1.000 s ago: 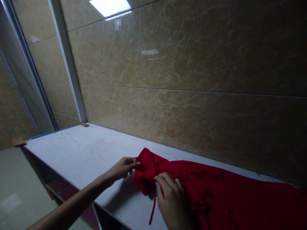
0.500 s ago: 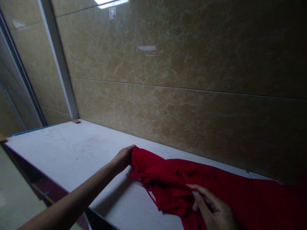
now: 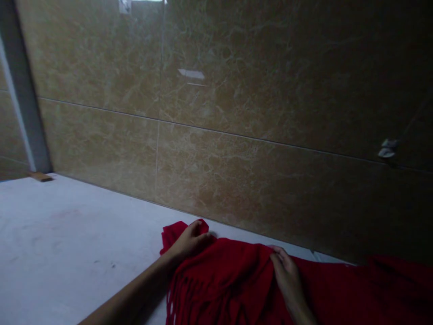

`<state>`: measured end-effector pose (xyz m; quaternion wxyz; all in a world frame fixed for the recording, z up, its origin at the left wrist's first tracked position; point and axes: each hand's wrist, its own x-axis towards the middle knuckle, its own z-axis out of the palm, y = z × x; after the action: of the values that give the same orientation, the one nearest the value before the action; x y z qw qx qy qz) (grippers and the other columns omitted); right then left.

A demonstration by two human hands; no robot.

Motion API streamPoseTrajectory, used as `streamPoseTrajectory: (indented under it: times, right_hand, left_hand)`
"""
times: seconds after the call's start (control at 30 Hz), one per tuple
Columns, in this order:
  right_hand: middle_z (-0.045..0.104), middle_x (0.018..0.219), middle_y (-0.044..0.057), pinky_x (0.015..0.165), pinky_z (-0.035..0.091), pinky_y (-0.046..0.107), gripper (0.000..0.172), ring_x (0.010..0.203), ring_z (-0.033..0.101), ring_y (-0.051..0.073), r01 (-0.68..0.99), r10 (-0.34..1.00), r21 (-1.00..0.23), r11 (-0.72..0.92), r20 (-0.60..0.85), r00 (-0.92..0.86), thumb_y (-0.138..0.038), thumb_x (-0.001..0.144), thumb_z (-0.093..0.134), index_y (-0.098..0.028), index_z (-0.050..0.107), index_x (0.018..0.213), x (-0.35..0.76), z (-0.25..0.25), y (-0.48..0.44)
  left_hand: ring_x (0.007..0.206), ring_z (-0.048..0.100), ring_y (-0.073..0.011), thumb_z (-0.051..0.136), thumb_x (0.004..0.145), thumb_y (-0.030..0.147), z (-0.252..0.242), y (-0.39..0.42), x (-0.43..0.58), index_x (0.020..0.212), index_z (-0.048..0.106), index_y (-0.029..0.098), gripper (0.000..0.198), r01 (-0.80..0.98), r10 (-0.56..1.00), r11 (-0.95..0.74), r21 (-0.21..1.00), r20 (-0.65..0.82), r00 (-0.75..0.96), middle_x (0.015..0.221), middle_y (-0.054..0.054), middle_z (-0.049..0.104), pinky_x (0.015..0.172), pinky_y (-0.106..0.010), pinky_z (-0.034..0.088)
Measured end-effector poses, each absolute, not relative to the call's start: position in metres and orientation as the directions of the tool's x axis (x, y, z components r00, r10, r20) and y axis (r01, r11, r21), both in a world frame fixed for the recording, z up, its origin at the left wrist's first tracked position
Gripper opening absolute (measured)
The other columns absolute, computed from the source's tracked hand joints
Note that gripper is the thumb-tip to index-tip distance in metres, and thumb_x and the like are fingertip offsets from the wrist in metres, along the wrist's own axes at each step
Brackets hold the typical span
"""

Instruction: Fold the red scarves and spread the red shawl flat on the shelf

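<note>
A red fringed scarf (image 3: 233,266) spreads across the right half of the white tabletop, rumpled near my hands. Its tassels hang toward me at the lower left of the cloth. My left hand (image 3: 192,240) is closed on the scarf near its left end, by the far edge, and a small fold sticks up past the fingertips. Further right, my right hand (image 3: 287,270) pinches the scarf's far edge between thumb and fingers. Between the two hands the cloth is slightly raised and creased. The right part of the scarf lies in dim light.
The white tabletop (image 3: 84,234) runs along a glossy brown marbled wall (image 3: 219,158). A small wooden piece (image 3: 41,176) lies in the far left corner, below a grey upright post (image 3: 29,99). A whitish fitting (image 3: 388,148) is on the wall at right.
The view has turned to the right. My right hand has moved from the near folds up to the scarf's far edge. The bunched end is spread more, and its tassels now show.
</note>
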<state>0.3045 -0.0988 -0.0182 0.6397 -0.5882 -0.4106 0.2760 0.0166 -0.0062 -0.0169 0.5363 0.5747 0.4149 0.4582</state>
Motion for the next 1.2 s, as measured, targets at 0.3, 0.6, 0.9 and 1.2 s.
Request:
streamPoseTrajectory:
  times: [0.3,0.6,0.9,1.2]
  right_hand:
    - [0.077,0.098,0.011,0.088,0.057,0.039,0.034,0.096,0.071,0.03,0.318,0.847,-0.936,0.151,0.289,0.447,-0.049,0.07,0.06,-0.021,0.072,0.087,0.306,-0.03,-0.094]
    - [0.069,0.074,0.004,0.059,0.049,0.031,0.054,0.066,0.063,0.023,0.263,0.756,-0.959,0.104,0.248,0.606,-0.054,0.07,0.061,-0.017,0.071,0.108,0.34,-0.03,-0.098]
    - [0.062,0.067,0.0,0.063,0.048,0.031,0.055,0.067,0.06,0.022,0.355,0.8,-0.927,0.121,0.303,0.519,-0.071,0.066,0.067,-0.022,0.063,0.089,0.325,-0.02,-0.1]
    - [0.043,0.041,-0.002,0.045,0.023,0.024,0.079,0.039,0.034,0.011,0.587,0.982,-0.788,-0.187,-0.171,0.083,-0.098,0.069,0.043,-0.021,0.054,0.054,0.323,-0.027,-0.12]
  left_hand:
    - [0.087,0.066,-0.0242,0.068,0.077,0.06,-0.011,-0.019,0.008,0.092,0.063,0.017,0.047,0.098,0.942,-0.176,0.98,0.138,0.304,0.093,-0.007,0.071,0.077,-0.034,0.052]
    - [0.085,0.07,-0.0268,0.071,0.067,0.067,0.004,-0.004,-0.014,0.095,0.064,0.017,0.057,-0.065,0.993,-0.082,0.994,0.087,0.073,0.09,-0.008,0.075,0.074,-0.035,0.055]
    - [0.082,0.066,-0.0267,0.057,0.071,0.064,0.005,-0.006,-0.033,0.083,0.067,0.02,0.047,0.494,0.966,-0.227,0.839,0.131,0.221,0.086,-0.008,0.074,0.07,-0.033,0.046]
    - [0.055,0.043,-0.0155,0.065,0.067,0.069,0.016,-0.015,-0.057,0.056,0.054,0.02,0.052,0.566,0.916,-0.184,0.804,-0.069,0.395,0.056,-0.001,0.053,0.05,-0.026,0.026]
